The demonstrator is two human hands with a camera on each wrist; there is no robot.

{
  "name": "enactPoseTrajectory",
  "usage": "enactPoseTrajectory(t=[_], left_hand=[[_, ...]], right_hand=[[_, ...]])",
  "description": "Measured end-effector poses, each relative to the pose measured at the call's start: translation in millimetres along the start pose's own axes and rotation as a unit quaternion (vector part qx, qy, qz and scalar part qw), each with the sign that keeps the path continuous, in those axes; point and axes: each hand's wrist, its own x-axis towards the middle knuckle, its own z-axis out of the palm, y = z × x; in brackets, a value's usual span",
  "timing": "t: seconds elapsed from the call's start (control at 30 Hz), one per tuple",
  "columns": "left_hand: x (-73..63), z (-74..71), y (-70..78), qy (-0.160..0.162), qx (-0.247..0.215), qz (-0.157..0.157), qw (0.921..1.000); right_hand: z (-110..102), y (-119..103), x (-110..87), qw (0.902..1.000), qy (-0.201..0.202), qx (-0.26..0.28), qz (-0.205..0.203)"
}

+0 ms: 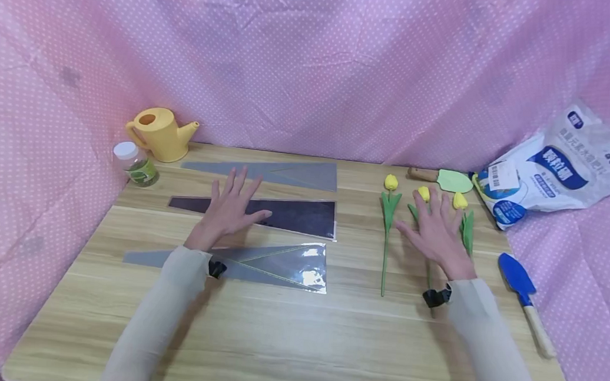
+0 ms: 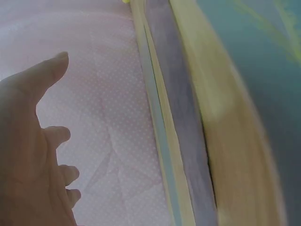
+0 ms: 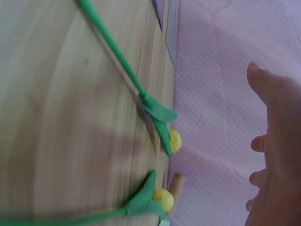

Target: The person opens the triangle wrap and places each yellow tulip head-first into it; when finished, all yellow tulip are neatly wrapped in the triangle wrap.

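Table [image 1: 295, 337] edges beyond hands [image 1: 230, 208] [image 1: 438, 230], room between

Head view downward over tabletop [image 1: 294, 343]

Bright, even light across the head view, seemingly from overhead, with white glare flashing off the front plastic sheet [image 1: 273, 265], a pale sheen on the table [image 1: 295, 337] and soft shadows beneath the arms [image 1: 152, 321]! Left wrist, it's dimmer, the cloth [image 2: 103, 94] hazy and that plastic sheet blurred up close; right wrist, murky light, dull shadows spreading over the table.
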Motion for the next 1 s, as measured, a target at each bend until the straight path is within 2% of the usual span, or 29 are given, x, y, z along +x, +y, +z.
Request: enactPoseTrajectory(t=[0.2, 0.47, 0.63, 0.83, 1.0], left_hand=[[21.7, -2.3, 1.5, -0.003, -0.016, -0.001, 0.9999], [47.1, 11.3, 3.1, -0.015, -0.028, 0.002, 0.9995], [62.3, 19.7, 6.0, -0.027, -0.019, 0.0, 0.9994], [74.7, 27.8, 9.1, -0.05, -0.022, -0.01, 0.9985], [85.8, 35.7, 10.8, -0.063, -0.024, -0.005, 0.9977]], right_hand=[[7.9, -14.1, 29.5, 0.9996, -0.01, 0.023, -0.01], [25.6, -37.4, 61.9, 0.998, -0.033, 0.049, -0.023], [39.2, -48.1, 76.0, 0.9977, -0.051, 0.031, -0.031], [52.5, -59.9, 88.3, 0.9953, -0.068, 0.049, -0.049], [62.2, -69.2, 96.4, 0.9929, -0.085, 0.05, -0.066]])
